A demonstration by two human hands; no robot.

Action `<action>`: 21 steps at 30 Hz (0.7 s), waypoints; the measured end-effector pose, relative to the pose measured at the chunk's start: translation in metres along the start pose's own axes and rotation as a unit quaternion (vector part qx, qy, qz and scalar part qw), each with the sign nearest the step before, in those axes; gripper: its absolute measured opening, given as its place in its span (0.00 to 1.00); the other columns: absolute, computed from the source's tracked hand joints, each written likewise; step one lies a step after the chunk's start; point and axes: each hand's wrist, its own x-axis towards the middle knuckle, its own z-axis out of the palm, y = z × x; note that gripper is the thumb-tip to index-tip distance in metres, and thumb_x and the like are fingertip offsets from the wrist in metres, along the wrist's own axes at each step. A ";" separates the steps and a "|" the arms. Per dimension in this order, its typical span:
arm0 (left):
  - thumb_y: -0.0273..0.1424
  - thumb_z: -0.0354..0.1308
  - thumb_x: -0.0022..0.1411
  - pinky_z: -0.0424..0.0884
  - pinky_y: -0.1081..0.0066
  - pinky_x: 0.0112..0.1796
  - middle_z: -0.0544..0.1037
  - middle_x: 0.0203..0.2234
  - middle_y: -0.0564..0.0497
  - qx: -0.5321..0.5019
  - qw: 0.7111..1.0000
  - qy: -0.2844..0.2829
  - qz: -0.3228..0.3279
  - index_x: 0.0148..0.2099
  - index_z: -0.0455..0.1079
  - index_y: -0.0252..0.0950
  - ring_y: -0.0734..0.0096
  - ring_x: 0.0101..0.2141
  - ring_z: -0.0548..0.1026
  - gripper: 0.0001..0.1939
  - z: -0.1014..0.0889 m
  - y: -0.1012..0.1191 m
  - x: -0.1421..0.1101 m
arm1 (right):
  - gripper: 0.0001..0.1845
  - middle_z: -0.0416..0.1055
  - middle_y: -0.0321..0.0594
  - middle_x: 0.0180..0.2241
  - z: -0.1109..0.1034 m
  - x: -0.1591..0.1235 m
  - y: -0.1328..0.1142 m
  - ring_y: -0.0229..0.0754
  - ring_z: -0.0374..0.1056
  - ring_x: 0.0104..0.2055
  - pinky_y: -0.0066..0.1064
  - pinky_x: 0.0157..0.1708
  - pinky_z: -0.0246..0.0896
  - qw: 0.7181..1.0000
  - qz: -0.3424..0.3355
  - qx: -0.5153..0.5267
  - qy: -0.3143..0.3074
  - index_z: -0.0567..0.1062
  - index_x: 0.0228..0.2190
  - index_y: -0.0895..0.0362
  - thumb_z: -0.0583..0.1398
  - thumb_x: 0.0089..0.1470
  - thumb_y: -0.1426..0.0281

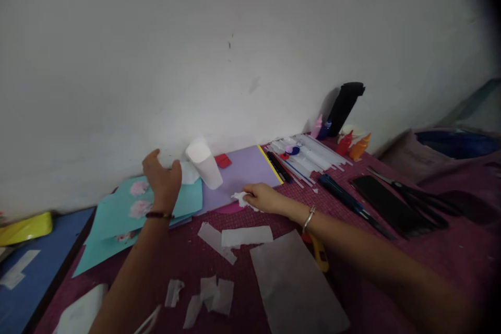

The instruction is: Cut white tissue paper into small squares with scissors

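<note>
My left hand (162, 180) is raised over the turquoise paper (102, 219), fingers spread and holding nothing. Pink tissue-like puffs (140, 209) sit on that paper. Just right of this hand a white paper roll (204, 163) leans, partly over the lilac sheet (246, 167). My right hand (264, 197) is closed on a crumpled piece of white tissue paper (239, 198) near the lilac sheet's front edge. Beneath that hand a bit of magenta paper (230, 209) shows. White paper strips (247, 236) and small torn pieces (217, 292) lie nearer to me, beside a grey sheet (295, 287).
Toward the right lie white straws (313, 154), black pens (278, 167), a blue cutter-like tool (352, 203), a dark phone (387, 201) and black scissors (418, 198). Paint bottles (358, 147) stand behind, near a black upright object (344, 109). A wall rises behind the table.
</note>
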 end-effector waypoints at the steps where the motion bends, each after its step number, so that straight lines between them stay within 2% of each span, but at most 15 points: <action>1: 0.32 0.50 0.62 0.63 0.56 0.46 0.70 0.46 0.37 0.017 0.998 -0.054 0.012 0.52 0.62 0.28 0.54 0.47 0.67 0.18 -0.003 0.002 -0.013 | 0.09 0.66 0.33 0.22 -0.001 0.000 0.001 0.34 0.57 0.24 0.26 0.25 0.44 1.000 -0.001 -0.007 -0.006 0.73 0.30 0.59 0.53 0.55 0.73; 3: 0.34 0.48 0.62 0.65 0.64 0.38 0.75 0.34 0.46 0.022 0.980 -0.194 0.042 0.41 0.69 0.34 0.62 0.35 0.71 0.12 -0.009 0.008 -0.045 | 0.09 0.68 0.35 0.23 -0.003 0.000 0.002 0.35 0.57 0.24 0.26 0.25 0.45 1.000 -0.005 -0.020 -0.018 0.74 0.31 0.59 0.54 0.54 0.73; 5: 0.32 0.53 0.58 0.64 0.70 0.31 0.74 0.24 0.53 0.006 0.945 -0.318 0.079 0.30 0.70 0.38 0.68 0.27 0.70 0.08 -0.010 0.017 -0.082 | 0.08 0.70 0.36 0.25 -0.002 -0.001 0.001 0.36 0.59 0.25 0.26 0.26 0.46 0.999 -0.011 -0.033 -0.028 0.74 0.31 0.60 0.54 0.54 0.74; 8: 0.28 0.54 0.54 0.62 0.72 0.29 0.75 0.23 0.54 -0.008 0.897 -0.428 0.111 0.28 0.71 0.39 0.70 0.26 0.70 0.06 -0.001 0.030 -0.124 | 0.08 0.72 0.39 0.27 -0.001 -0.003 0.000 0.38 0.62 0.27 0.27 0.27 0.48 0.998 -0.016 -0.051 -0.039 0.75 0.31 0.60 0.55 0.53 0.74; 12: 0.24 0.56 0.47 0.62 0.71 0.34 0.76 0.31 0.50 -0.018 0.869 -0.481 0.117 0.32 0.72 0.38 0.65 0.34 0.72 0.08 0.026 0.043 -0.145 | 0.10 0.74 0.45 0.32 -0.008 -0.014 0.001 0.43 0.67 0.34 0.30 0.33 0.55 0.998 -0.020 -0.058 -0.027 0.76 0.36 0.61 0.56 0.53 0.75; 15: 0.22 0.56 0.43 0.62 0.70 0.33 0.72 0.24 0.51 -0.017 0.860 -0.501 0.095 0.26 0.68 0.37 0.65 0.31 0.71 0.06 0.038 0.050 -0.148 | 0.19 0.70 0.50 0.45 -0.018 -0.032 0.001 0.47 0.65 0.46 0.34 0.45 0.55 0.999 -0.026 -0.042 0.009 0.72 0.46 0.60 0.58 0.50 0.77; 18: 0.24 0.53 0.47 0.61 0.71 0.27 0.65 0.18 0.56 -0.036 0.854 -0.515 0.058 0.22 0.63 0.38 0.69 0.23 0.67 0.05 0.029 0.062 -0.147 | 0.21 0.66 0.51 0.50 -0.026 -0.057 -0.004 0.47 0.61 0.52 0.37 0.51 0.52 0.998 -0.021 -0.007 0.055 0.69 0.50 0.59 0.57 0.53 0.77; 21: 0.28 0.49 0.52 0.62 0.73 0.26 0.66 0.21 0.57 -0.091 0.851 -0.516 0.039 0.28 0.63 0.37 0.72 0.23 0.66 0.03 0.001 0.080 -0.148 | 0.17 0.69 0.48 0.47 -0.025 -0.086 -0.014 0.44 0.65 0.48 0.37 0.48 0.58 0.997 -0.018 0.038 0.070 0.66 0.51 0.59 0.52 0.60 0.72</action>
